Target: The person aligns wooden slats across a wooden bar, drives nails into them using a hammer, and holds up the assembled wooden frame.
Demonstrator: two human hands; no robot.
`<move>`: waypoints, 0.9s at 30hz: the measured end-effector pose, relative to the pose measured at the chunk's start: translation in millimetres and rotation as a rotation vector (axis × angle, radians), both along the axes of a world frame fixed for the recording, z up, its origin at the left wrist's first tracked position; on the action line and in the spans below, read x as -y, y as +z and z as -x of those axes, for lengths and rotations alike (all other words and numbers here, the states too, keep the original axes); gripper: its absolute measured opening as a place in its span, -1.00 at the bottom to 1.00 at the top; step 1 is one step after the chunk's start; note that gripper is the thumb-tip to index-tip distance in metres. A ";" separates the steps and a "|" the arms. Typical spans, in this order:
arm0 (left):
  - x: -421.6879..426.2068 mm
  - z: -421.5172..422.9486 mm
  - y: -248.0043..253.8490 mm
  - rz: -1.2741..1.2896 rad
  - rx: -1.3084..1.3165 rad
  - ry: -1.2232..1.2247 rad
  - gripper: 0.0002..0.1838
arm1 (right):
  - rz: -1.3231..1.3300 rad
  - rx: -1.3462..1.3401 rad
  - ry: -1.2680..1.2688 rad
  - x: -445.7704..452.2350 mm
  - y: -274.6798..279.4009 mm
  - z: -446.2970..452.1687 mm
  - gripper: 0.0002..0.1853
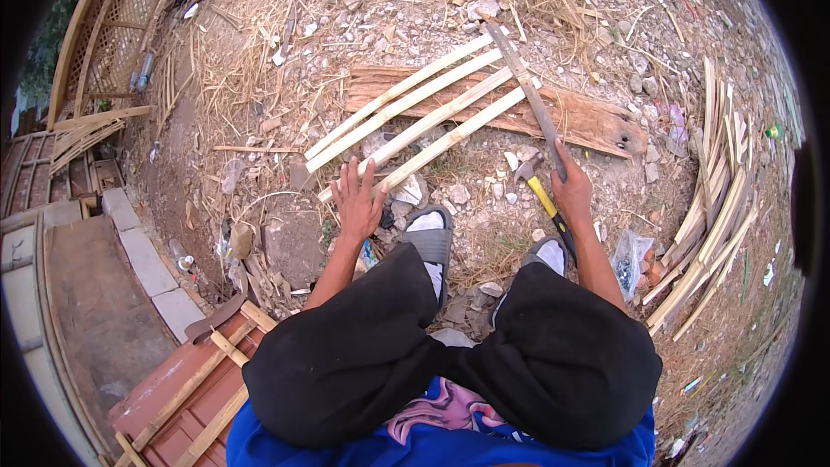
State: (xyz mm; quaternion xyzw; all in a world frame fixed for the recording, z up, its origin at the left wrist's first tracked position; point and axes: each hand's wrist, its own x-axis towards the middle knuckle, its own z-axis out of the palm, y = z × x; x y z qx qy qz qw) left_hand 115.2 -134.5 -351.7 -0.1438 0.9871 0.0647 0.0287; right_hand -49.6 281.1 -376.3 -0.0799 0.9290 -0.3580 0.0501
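Observation:
Several pale split bamboo strips (432, 121) lie side by side, slanting across a weathered wooden plank (579, 118) on the ground. My right hand (572, 190) grips one end of a long, flat, dark blade-like bar (534, 95), whose far part crosses the strips' upper ends. My left hand (356, 201) is open, fingers spread, at the strips' near ends; it seems to touch one or two of them. Just left of my right hand, a hammer (542, 194) with a yellow and black handle rests on the stones, its head toward the plank.
A pile of bamboo strips (713, 199) lies at the right, beside a clear plastic bag (629, 261). Concrete blocks (151, 268) and a reddish panel with wooden battens (186, 380) stand at lower left. A lattice frame (117, 26) leans at upper left. Rubble and straw cover the ground.

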 end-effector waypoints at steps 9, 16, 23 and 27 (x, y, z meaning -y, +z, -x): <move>29.3 52.8 25.8 -0.002 0.033 0.191 -0.30 | 0.011 -0.037 0.016 -1.7 -7.3 0.0 -0.22; 33.8 52.3 15.7 -0.010 0.077 0.202 -0.25 | -0.021 0.007 0.007 -1.7 -3.8 -0.8 -0.22; 31.0 48.9 11.4 0.031 -0.016 0.177 -0.28 | 0.003 -0.032 0.022 -1.9 -3.4 -0.8 -0.22; 30.4 47.8 11.2 0.054 -0.056 0.152 -0.31 | -0.006 -0.043 0.023 -1.2 -4.0 -0.6 -0.22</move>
